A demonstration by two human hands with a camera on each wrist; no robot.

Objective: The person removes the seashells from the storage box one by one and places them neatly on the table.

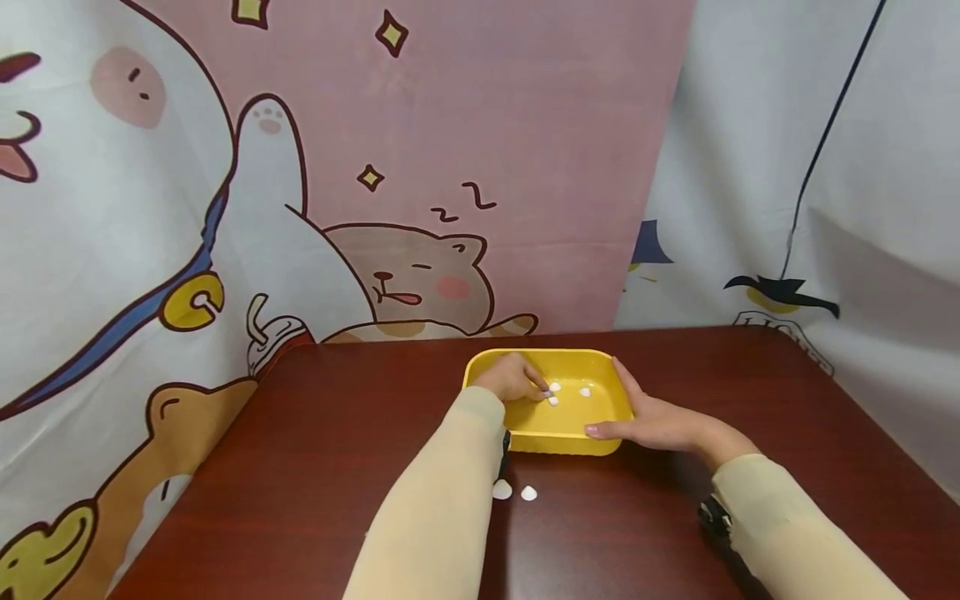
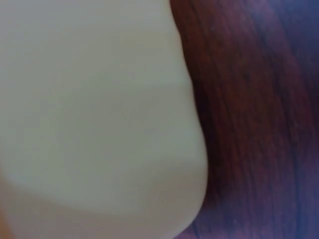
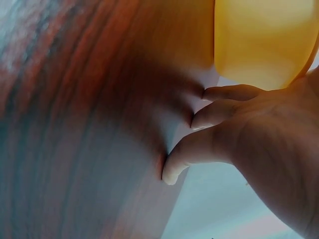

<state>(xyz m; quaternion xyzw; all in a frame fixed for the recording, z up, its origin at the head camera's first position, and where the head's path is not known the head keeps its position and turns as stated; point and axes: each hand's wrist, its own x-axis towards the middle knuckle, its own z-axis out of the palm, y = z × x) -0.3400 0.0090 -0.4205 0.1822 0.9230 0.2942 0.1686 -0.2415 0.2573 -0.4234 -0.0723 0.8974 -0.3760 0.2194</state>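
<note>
Head view: left hand (image 1: 513, 379) covers part of the yellow tray (image 1: 566, 445) on its left side; some of its fingers sit out of sight. Whether the fingertips pinch one of the white pieces (image 1: 585, 392): too small to tell. Left sleeve (image 1: 442, 492) and right sleeve (image 1: 802, 517) cut off below; printed star (image 1: 250, 12) clipped at top. Left wrist view: blurred sleeve hides the hand; counter (image 2: 249, 99) grain soft. Right wrist view: tray and right hand (image 3: 249, 124) run off the edges
</note>
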